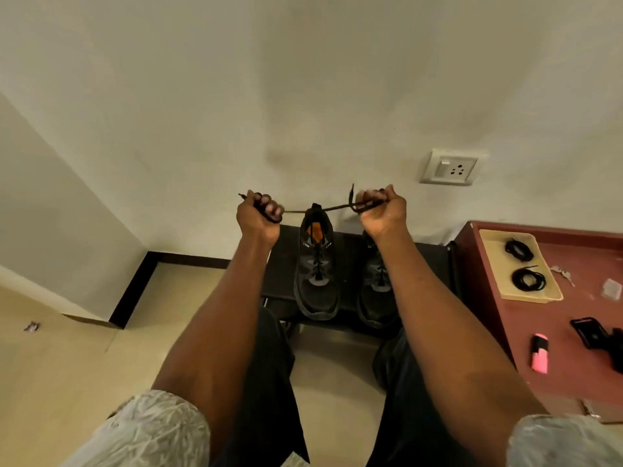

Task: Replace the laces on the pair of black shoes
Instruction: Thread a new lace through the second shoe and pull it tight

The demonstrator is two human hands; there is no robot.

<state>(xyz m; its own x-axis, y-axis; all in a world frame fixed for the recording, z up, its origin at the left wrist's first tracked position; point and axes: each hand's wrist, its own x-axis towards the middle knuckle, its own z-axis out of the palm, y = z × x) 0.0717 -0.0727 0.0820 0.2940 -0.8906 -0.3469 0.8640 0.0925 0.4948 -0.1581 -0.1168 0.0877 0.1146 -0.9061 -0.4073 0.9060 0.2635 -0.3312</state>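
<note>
While both fists grip it, left hand (258, 214) and right hand (381, 210) stretch thin dark shoelace (317, 208) taut — likely straightening it — pair of black mesh shoes (317, 264) just below.

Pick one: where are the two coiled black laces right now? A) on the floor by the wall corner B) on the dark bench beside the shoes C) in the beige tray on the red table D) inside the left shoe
C: both coiled laces lie in the beige tray on the red table, apart from the lace stretched between the left hand and right hand.
</note>
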